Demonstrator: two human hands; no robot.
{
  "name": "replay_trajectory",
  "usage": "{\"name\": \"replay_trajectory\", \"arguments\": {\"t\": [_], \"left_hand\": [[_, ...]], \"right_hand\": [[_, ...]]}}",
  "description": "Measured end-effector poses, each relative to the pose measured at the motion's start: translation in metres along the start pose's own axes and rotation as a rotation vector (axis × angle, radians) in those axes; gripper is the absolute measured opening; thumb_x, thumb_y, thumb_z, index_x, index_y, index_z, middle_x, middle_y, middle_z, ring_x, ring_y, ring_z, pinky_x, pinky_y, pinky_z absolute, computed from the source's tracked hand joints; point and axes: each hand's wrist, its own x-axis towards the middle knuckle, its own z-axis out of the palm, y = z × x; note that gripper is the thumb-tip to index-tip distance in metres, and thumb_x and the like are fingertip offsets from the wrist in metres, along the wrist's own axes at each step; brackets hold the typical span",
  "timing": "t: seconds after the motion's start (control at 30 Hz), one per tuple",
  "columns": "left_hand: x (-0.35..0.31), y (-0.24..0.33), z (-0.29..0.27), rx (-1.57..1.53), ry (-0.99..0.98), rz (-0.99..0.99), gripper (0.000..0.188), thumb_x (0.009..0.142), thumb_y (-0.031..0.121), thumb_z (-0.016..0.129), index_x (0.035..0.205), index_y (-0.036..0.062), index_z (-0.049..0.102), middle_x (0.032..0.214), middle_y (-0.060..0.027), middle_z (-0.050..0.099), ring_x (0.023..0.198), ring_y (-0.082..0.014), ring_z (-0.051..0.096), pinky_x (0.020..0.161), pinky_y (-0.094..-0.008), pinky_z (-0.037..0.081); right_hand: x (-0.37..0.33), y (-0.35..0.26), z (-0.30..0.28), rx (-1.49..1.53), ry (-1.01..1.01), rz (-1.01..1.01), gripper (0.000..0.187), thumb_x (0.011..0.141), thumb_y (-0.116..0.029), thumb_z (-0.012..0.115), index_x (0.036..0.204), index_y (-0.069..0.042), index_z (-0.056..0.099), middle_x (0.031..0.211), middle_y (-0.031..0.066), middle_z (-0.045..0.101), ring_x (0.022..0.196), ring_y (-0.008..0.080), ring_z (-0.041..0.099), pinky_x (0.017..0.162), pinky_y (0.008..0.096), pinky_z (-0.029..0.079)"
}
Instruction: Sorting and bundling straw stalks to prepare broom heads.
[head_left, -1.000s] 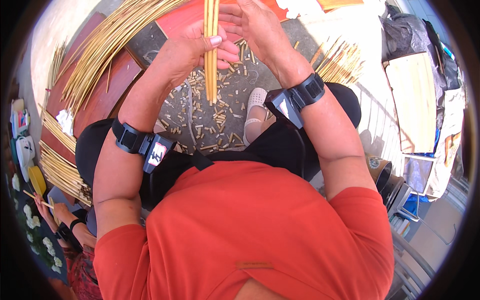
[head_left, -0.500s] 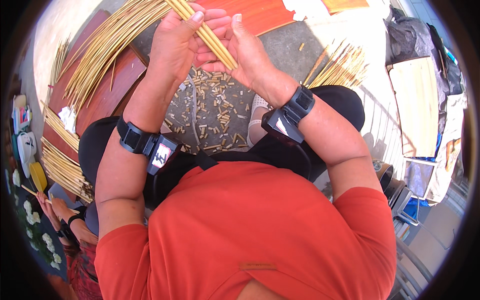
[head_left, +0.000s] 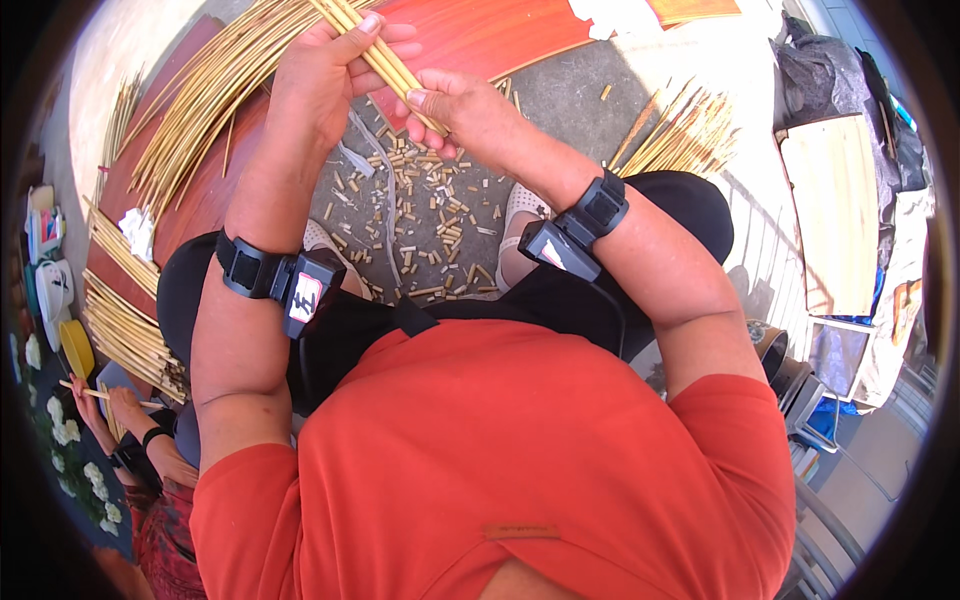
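A few slim tan reed sticks slant between my two hands at the top of the view. My left hand grips them partway along, the thumb lying over them and the other fingertips spread beyond. Around their lower ends my right hand is closed, its thumb pressed on the tips. Beside my left hand, a large sheaf of long reeds fans over a reddish-brown board. Below the hands, many short cut reed pieces are scattered on the grey floor between my feet.
More reed bundles lie at left and right. An orange-red board is at the far side. A co-worker's hands hold a stick at lower left. A pale wooden panel leans among dark bags at right.
Both hands have shifted left with the sticks. My right hand, earlier with fingers stretched beside the stick ends, has closed its thumb and fingers on them.
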Motion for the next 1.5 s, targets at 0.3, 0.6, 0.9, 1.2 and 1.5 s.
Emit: {"name": "replay_trajectory", "arguments": {"t": [0.3, 0.6, 0.9, 1.2, 1.5], "left_hand": [[-0.015, 0.033, 0.001, -0.034, 0.207, 0.125, 0.017, 0.095, 0.015, 0.044, 0.101, 0.0004, 0.05, 0.097, -0.0206, 0.062, 0.087, -0.0293, 0.066, 0.07, -0.0382, 0.057], [-0.011, 0.038, -0.017, -0.16, 0.278, 0.245, 0.016, 0.095, 0.014, 0.043, 0.098, -0.0005, 0.049, 0.091, -0.0191, 0.061, 0.083, -0.0298, 0.065, 0.07, -0.0415, 0.058], [-0.003, 0.024, -0.035, -0.38, 0.265, 0.311, 0.019, 0.096, 0.017, 0.039, 0.101, -0.0005, 0.045, 0.087, -0.0171, 0.058, 0.077, -0.0278, 0.061, 0.069, -0.0397, 0.054], [-0.003, 0.029, -0.037, -0.484, 0.195, 0.327, 0.017, 0.097, 0.019, 0.038, 0.097, 0.0024, 0.043, 0.08, -0.0117, 0.052, 0.07, -0.0223, 0.053, 0.062, -0.0351, 0.048], [-0.008, 0.038, -0.018, -0.252, 0.39, 0.374, 0.017, 0.097, 0.016, 0.038, 0.101, -0.0002, 0.042, 0.086, -0.017, 0.057, 0.077, -0.0288, 0.062, 0.067, -0.0387, 0.055]], "right_hand": [[-0.004, -0.003, 0.001, -0.136, -0.046, 0.045, 0.022, 0.097, -0.019, 0.041, 0.092, -0.004, 0.057, 0.068, -0.0025, 0.052, 0.054, 0.0049, 0.046, 0.048, 0.0198, 0.038], [-0.001, 0.007, 0.002, -0.33, -0.056, -0.028, 0.018, 0.093, -0.016, 0.045, 0.087, -0.002, 0.056, 0.067, 0.0024, 0.057, 0.058, 0.0104, 0.054, 0.052, 0.025, 0.045], [0.0, 0.024, 0.005, -0.42, -0.22, 0.102, 0.019, 0.097, -0.017, 0.042, 0.093, -0.003, 0.053, 0.079, 0.0041, 0.061, 0.07, 0.0116, 0.061, 0.059, 0.0249, 0.05], [0.001, 0.031, 0.004, -0.516, -0.185, 0.052, 0.017, 0.096, -0.016, 0.043, 0.094, -0.002, 0.053, 0.08, 0.0048, 0.063, 0.072, 0.0129, 0.062, 0.061, 0.0268, 0.05], [0.004, 0.048, 0.002, -0.57, -0.011, -0.137, 0.024, 0.093, -0.022, 0.05, 0.093, 0.002, 0.049, 0.073, 0.0165, 0.061, 0.069, 0.0327, 0.061, 0.063, 0.0412, 0.047]]}}
